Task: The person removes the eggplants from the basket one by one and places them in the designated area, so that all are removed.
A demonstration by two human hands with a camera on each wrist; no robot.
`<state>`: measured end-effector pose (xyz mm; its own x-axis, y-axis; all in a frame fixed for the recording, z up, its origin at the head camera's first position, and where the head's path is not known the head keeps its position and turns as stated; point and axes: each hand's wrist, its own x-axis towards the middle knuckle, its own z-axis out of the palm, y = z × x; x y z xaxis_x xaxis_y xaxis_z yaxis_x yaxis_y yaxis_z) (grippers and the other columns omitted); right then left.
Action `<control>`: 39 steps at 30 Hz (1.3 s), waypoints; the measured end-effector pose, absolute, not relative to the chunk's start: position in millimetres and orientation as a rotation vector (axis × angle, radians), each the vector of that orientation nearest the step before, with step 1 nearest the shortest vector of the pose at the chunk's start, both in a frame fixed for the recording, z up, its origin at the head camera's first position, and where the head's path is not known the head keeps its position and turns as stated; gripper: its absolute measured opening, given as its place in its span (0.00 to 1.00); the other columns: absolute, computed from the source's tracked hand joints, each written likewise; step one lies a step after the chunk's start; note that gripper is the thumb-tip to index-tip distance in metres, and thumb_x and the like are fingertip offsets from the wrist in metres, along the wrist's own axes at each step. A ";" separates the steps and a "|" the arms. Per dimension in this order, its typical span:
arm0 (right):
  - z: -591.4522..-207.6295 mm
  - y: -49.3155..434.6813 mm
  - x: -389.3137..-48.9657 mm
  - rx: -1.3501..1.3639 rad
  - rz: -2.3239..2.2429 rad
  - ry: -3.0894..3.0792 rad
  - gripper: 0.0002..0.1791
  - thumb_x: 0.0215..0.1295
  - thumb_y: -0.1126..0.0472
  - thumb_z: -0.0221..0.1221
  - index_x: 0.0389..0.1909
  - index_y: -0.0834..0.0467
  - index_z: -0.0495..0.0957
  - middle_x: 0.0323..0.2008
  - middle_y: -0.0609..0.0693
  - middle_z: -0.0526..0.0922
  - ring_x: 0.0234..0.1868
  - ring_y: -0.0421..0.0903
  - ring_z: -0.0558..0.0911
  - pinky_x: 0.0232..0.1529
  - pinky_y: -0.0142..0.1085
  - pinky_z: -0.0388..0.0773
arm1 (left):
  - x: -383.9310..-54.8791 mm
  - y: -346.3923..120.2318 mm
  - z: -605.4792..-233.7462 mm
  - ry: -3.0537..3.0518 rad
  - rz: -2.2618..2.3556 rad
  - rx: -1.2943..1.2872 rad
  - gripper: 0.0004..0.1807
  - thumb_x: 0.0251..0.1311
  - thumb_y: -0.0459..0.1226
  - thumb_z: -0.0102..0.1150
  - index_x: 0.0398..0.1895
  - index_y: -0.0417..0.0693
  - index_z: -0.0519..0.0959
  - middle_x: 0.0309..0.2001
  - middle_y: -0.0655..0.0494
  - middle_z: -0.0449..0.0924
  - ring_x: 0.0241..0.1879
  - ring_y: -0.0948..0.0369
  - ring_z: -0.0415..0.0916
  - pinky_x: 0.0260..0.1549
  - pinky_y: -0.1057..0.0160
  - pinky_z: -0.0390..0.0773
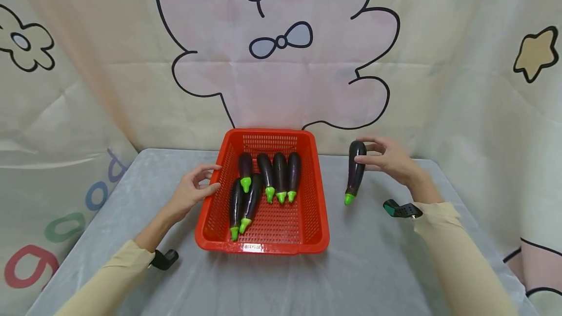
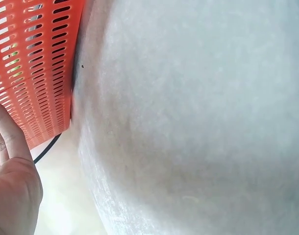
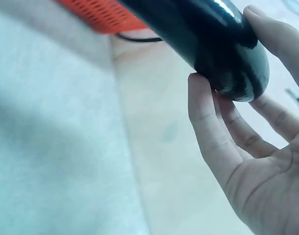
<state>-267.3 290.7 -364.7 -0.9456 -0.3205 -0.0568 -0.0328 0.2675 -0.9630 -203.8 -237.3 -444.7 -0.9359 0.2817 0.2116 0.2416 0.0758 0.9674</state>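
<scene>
My right hand (image 1: 386, 160) pinches a dark purple eggplant (image 1: 356, 172) near its rounded end, right of the basket. The eggplant hangs with its bright green stem end downward, slightly tilted. In the right wrist view the thumb and fingertips press around the glossy blunt end of the eggplant (image 3: 223, 54). At the left side, my left hand (image 1: 193, 191) rests its fingertips and thumb on the rim of the red plastic basket (image 1: 322, 208), fingers relaxed. Inside the basket lie several eggplants (image 1: 280, 174) with green stem ends toward me, two of them (image 1: 235, 208) lower left.
The basket stands in the middle of a table (image 1: 364, 267) covered with grey cloth. Behind it hangs a pale curtain (image 1: 145, 111) with cartoon drawings, close to the table's back edge. A dark strap (image 1: 401, 208) hangs at the right wrist, another (image 1: 164, 260) at the left.
</scene>
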 end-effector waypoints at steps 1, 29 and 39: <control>-369.4 290.3 -271.4 -0.314 -1.714 2.304 0.37 0.64 0.62 0.71 0.71 0.61 0.66 0.60 0.67 0.69 0.46 0.51 0.84 0.50 0.43 0.83 | -203.8 -237.0 -444.8 2.280 2.045 0.560 0.24 0.67 0.26 0.61 0.66 0.35 0.70 0.44 0.36 0.74 0.30 0.48 0.85 0.32 0.52 0.87; -447.4 287.5 -332.2 -0.299 -1.582 2.256 0.35 0.64 0.65 0.69 0.70 0.65 0.68 0.64 0.70 0.69 0.58 0.60 0.76 0.56 0.53 0.78 | -201.8 -233.7 -446.6 2.234 2.089 0.584 0.25 0.68 0.25 0.59 0.66 0.34 0.68 0.41 0.37 0.75 0.29 0.50 0.85 0.30 0.50 0.87; -452.7 291.2 -328.5 -0.288 -1.572 2.280 0.34 0.65 0.63 0.69 0.69 0.68 0.68 0.64 0.69 0.70 0.57 0.57 0.79 0.55 0.49 0.80 | -199.4 -231.9 -447.0 2.261 2.094 0.537 0.25 0.69 0.27 0.60 0.67 0.36 0.69 0.41 0.34 0.75 0.29 0.50 0.85 0.31 0.51 0.87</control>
